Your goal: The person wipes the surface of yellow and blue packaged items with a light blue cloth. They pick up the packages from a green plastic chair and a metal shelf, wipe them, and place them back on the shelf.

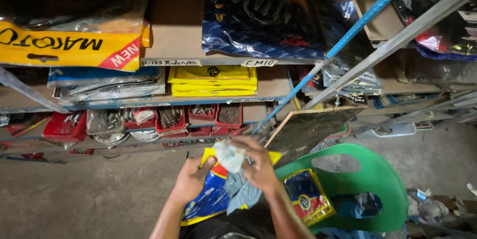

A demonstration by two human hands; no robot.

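Head view: looking down past stocked metal shelving to two bare hands over a rough concrete floor (89, 199).
Upper left of the frame: a glossy yellow plastic packet with a red corner band (69, 45) lies flat on the top shelf board, its film wrinkled and shiny.
Left of centre, lower shelf: a row of small red plastic bins (171, 119) holds grey metal bolts and fittings; flat round metal discs (112, 137) sit just below them.
Centre, middle shelf: a neat stack of flat yellow plastic packets (212, 81) rests on the board, under a large dark blue glossy bag (261, 15) on the shelf above.
Left hand (191, 179): fingers curled and clamped on the edge of a slick blue, red and yellow plastic packet (208, 201), at lower centre of the frame.
Cloth: a crumpled pale grey-white rag (230, 155) sits bunched on top of that packet, between the two hands, its loose blue-grey tail hanging down.
Right hand (258, 167): fingers closed over the bunched rag, pressing it against the packet.
Right of centre: a slanted blue-painted metal brace (343, 40) and a bare grey metal angle bar (397, 38) cross the shelves diagonally.
Lower right of the frame: a smooth green moulded plastic chair (377, 179) with cut-out holes carries a second, smaller blue packet with a yellow border (305, 201), lying flat on its seat just beside the right forearm.
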